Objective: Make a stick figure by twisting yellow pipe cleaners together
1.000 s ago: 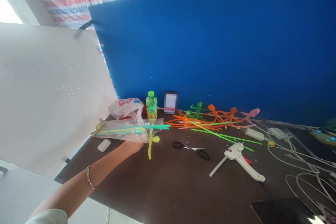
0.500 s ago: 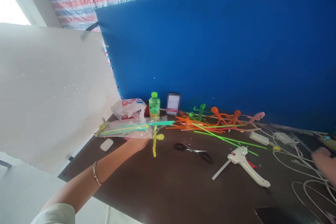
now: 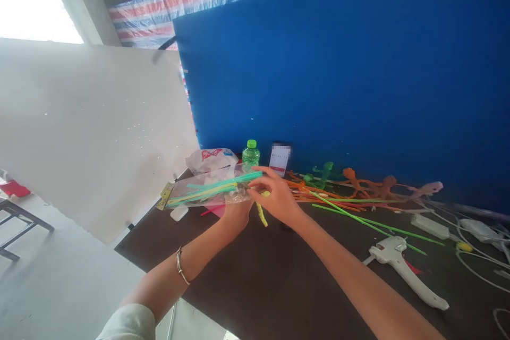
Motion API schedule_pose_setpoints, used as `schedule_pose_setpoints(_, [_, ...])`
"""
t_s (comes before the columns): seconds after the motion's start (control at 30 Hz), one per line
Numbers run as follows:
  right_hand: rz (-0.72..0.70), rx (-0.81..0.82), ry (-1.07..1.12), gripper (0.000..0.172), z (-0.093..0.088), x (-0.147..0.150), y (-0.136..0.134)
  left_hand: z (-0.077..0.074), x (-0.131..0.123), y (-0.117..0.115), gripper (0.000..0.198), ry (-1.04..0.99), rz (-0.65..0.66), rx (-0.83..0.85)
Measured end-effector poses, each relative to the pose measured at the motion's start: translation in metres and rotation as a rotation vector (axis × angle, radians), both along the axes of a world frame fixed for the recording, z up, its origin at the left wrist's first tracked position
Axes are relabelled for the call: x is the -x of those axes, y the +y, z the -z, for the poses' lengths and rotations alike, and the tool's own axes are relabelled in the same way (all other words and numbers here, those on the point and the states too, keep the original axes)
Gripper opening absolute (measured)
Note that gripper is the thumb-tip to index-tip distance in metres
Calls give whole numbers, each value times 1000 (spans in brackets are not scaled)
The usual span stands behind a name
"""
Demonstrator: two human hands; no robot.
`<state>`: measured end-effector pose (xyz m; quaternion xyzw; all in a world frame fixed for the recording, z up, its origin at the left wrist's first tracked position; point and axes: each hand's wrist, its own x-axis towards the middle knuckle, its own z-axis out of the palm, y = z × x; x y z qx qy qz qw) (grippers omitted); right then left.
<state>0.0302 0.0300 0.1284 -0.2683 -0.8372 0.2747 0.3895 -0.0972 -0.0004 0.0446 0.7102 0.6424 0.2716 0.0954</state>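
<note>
- Hands together now, right in the middle of the table! The right hand point(image 3: 277, 199) has just swept in from the lower right and joined the left hand point(image 3: 237, 216), and the two sit almost touching.
- The left hand is tucked under a clear plastic bag point(image 3: 209, 196), apparently gripping it from below, fingers mostly hidden behind the film, and it holds the bag out nearly level.
- The right hand is half open, its fingers point(image 3: 266, 171) spread and curving over the bag's near end. Is it actually gripping anything? I can't tell from here.
- A yellow pipe-cleaner figure point(image 3: 261, 214) is the big change: a moment ago it dangled in full view under the bag, and now the right hand covers most of it. Only a yellow leg hangs below the palm, with a small yellow bit showing between the hands.
- Inside the bag, long green and yellow rods point(image 3: 215, 189) lie side by side, poking out towards the right hand.
- Just beyond the hands stand a green-capped plastic bottle point(image 3: 250, 156) and a crumpled white carrier bag point(image 3: 211, 162).
- Off to the right, orange pipe-cleaner figures point(image 3: 370, 185) lie among loose strips, and a white hot glue gun point(image 3: 398, 265) rests on the dark table point(image 3: 191, 297), well clear of both hands.
</note>
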Motion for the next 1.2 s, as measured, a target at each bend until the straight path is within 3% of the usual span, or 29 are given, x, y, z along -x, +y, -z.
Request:
schedule_pose_setpoints(0.07, [-67, -59, 46, 13, -11, 7, 18, -13, 2, -3, 29, 194, -126, 54])
schedule_pose_setpoints(0.2, [-160, -161, 42, 16, -43, 30, 61, -26, 5, -10, 18, 268, -139, 134])
schedule_pose_setpoints(0.37, [162, -368, -5, 26, -69, 76, 109, -19, 11, -13, 13, 85, -141, 89])
schedule_pose_setpoints(0.47, [239, -377, -17, 27, -68, 83, 107, -10, 18, -14, 16, -121, -132, 40])
schedule_pose_setpoints(0.6, [181, -394, -6, 22, -39, 41, 69, 3, 22, -14, 21, -603, -69, 93])
schedule_pose_setpoints(0.77, [304, -235, 224, 23, 45, -39, 10, 25, 0, -2, 28, -1170, 87, 219])
schedule_pose_setpoints(0.9, [276, -150, 118, 34, 106, -80, -15, 39, -35, 12, 30, -1320, 193, 394])
schedule_pose_setpoints(0.97, [252, -198, 38, 39, 121, -93, -17, 45, -51, 16, 30, -1352, 259, 448])
schedule_pose_setpoints(1.07, [237, -238, -40, 36, 129, -104, -17, 55, -67, 17, 31, -1376, 282, 490])
schedule_pose_setpoints(1.2, [205, -52, 23, 26, 130, -105, -17, 61, -68, 12, 30, -1263, 323, 543])
